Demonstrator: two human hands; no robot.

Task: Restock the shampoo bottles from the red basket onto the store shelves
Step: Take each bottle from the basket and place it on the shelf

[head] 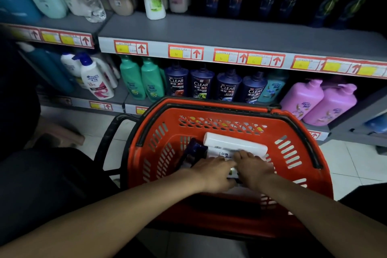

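The red basket (293, 153) stands on the floor in front of the shelves. Inside it lie a white shampoo bottle (234, 144) and a dark blue bottle (194, 148) beside it. Both my hands are down in the basket. My left hand (213, 174) and my right hand (253, 167) rest side by side on a bottle that lies under the white one; its label peeks out between them. Whether the fingers are closed around it is hidden.
The lower shelf (134, 98) behind the basket holds green bottles (142, 81), dark blue CLEAR bottles (215, 86) and pink bottles (318, 100). The grey upper shelf (230, 31) has bare room at its front. A black basket handle (109, 136) sticks out to the left.
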